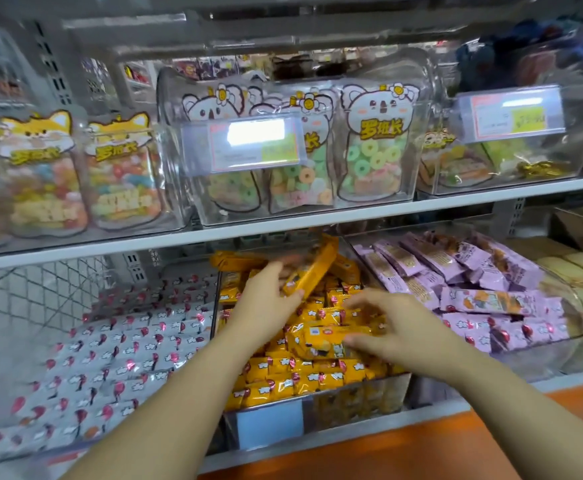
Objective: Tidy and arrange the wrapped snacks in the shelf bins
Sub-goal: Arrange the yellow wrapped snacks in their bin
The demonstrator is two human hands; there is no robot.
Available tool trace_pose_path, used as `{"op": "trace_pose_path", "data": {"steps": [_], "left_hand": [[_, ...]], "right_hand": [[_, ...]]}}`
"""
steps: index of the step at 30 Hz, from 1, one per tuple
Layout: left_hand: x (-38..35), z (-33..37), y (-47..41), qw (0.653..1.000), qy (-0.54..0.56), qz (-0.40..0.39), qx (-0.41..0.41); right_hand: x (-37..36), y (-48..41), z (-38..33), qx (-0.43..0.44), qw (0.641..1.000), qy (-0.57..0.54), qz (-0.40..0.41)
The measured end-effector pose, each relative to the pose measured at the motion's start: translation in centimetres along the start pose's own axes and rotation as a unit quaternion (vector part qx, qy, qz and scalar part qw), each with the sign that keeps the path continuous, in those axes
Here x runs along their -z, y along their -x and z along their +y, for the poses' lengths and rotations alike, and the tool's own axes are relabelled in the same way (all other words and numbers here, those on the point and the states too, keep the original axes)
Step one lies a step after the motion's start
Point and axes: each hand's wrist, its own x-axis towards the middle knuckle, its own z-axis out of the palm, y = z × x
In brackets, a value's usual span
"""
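One orange bar (314, 268) in left fingers (266, 276) — right fingers (363, 299) unclear — 罗班长 bags (376, 147) above

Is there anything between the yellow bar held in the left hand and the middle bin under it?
Nothing visible. The left hand holds the yellow bar over the open middle bin; only loose yellow snacks lie beneath. The right hand touches them nearer the front.

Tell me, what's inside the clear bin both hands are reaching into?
The clear bin holds a heap of orange-wrapped snacks. The left hand grips one orange bar above it; the right hand touches another packet on top. Lower layers and the bin's floor are covered.
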Motion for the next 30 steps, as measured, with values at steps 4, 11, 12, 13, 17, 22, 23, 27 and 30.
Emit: {"op": "trace_pose_path", "data": {"steps": [4, 11, 12, 13, 17, 22, 23, 27, 30], "left_hand": [[-0.5, -0.2, 0.1, 0.996, -0.045, -0.034, -0.064], [-1.1, -0.2, -1.1, 0.986, -0.124, -0.027, -0.108], [-1.0, -0.2, -1.4, 0.984, -0.142, -0.022, -0.102], [-0.7, -0.3, -1.7, 0.98, -0.174, -0.017, -0.091], [-0.5, -0.7, -2.2, 0.942, -0.328, -0.055, -0.056], [-1.8, -0.7, -2.9, 0.893, -0.435, -0.095, -0.071], [-2.0, -0.7, -3.1, 0.891, -0.438, -0.1, -0.069], [-2.7, -1.4, -3.6, 0.897, -0.427, -0.106, -0.037], [-3.1, -1.5, -3.8, 0.898, -0.434, -0.071, -0.024]], "right_hand": [[0.8, -1.7, 0.5, -0.084, 0.976, -0.164, 0.119], [0.0, -4.3, 0.8, -0.109, 0.964, -0.163, 0.181], [0.0, -4.6, 0.8, -0.106, 0.961, -0.166, 0.192], [0.0, -5.0, 0.8, -0.102, 0.96, -0.155, 0.209], [-0.2, -5.9, 0.7, -0.077, 0.965, -0.076, 0.24], [-0.4, -6.4, 1.0, -0.049, 0.973, -0.056, 0.217], [-0.4, -6.4, 1.1, -0.042, 0.974, -0.056, 0.215], [-0.1, -6.5, 1.3, -0.017, 0.979, -0.031, 0.201], [0.0, -6.4, 1.3, -0.009, 0.978, -0.025, 0.205]]}}
